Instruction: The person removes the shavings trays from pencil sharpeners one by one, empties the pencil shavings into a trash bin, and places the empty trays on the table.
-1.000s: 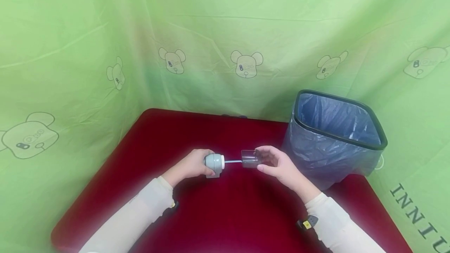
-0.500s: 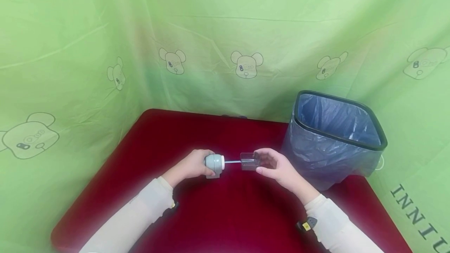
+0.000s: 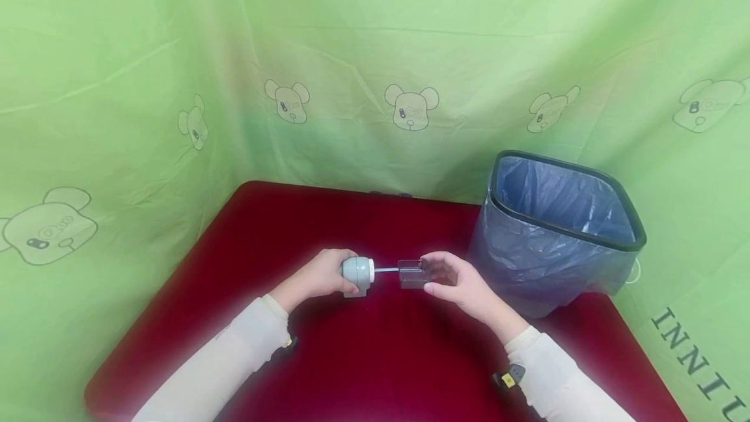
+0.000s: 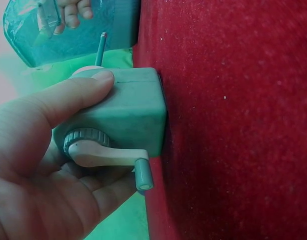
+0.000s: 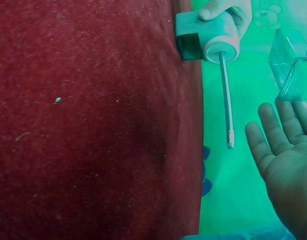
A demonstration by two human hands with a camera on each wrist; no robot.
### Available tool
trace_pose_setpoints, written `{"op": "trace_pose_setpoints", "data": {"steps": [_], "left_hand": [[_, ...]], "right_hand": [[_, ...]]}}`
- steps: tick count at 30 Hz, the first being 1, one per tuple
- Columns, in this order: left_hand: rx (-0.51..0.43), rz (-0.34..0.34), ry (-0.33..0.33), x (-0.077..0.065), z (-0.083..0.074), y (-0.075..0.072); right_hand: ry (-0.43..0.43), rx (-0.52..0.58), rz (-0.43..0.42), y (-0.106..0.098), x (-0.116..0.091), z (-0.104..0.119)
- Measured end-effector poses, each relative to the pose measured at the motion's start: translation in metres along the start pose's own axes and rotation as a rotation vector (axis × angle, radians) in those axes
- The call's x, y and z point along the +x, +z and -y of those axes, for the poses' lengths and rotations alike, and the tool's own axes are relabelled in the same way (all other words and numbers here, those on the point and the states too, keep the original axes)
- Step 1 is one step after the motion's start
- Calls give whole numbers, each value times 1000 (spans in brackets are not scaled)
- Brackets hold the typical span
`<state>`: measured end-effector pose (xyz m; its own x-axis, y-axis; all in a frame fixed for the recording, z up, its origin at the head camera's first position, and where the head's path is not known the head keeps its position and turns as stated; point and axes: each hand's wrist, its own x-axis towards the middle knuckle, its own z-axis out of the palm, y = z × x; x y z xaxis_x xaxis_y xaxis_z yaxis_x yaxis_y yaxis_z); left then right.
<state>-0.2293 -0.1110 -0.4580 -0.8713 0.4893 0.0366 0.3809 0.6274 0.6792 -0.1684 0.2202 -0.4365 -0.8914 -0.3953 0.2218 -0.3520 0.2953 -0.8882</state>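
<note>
My left hand (image 3: 322,273) grips a grey-green hand-crank pencil sharpener (image 3: 356,271) low over the table. A thin pencil (image 5: 225,100) sticks out of its round front, the eraser end pointing right. The white crank arm (image 4: 111,154) shows at the rear in the left wrist view. In the right wrist view, a dark square opening (image 5: 191,46) gapes in the sharpener's base. My right hand (image 3: 465,284) pinches a clear plastic shavings drawer (image 3: 411,275) between thumb and fingers. Seen from the head, that drawer overlaps the pencil's free end. The other right fingers are spread (image 5: 283,127).
A bin (image 3: 545,266) with a black rim and bluish liner stands right of my right hand. Red cloth (image 3: 351,357) covers the table. Green curtains (image 3: 363,38) with bear prints hang behind and at both sides.
My right hand has shifted slightly left and towards me with the drawer, whose tilt has altered along the way. My left hand and the sharpener have stayed put.
</note>
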Motion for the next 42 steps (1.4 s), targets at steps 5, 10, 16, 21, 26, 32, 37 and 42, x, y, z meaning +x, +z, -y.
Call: {"op": "trace_pose_setpoints", "data": {"steps": [5,10,16,21,26,32,37,42], "left_hand": [[0,0,-4,0,0,0],[0,1,-8,0,0,0],[-13,3,-17,-1,-2,0],[-5,0,-12,-1,-2,-1],[7,-5,-5,0,-1,0],[2,0,-4,0,-1,-1],[0,1,-2,1,-1,-1],[3,3,-4,1,0,0]], "right_hand": [[7,-18,3,0,-2,-5],[11,-28,10,1,-4,-7],[18,-29,20,2,-5,-9],[41,-36,26,4,-6,-12],[49,-39,27,6,-7,-15],[61,-37,33,7,-7,-17],[61,-34,32,8,-8,-20],[66,-36,28,9,-8,-23]]}}
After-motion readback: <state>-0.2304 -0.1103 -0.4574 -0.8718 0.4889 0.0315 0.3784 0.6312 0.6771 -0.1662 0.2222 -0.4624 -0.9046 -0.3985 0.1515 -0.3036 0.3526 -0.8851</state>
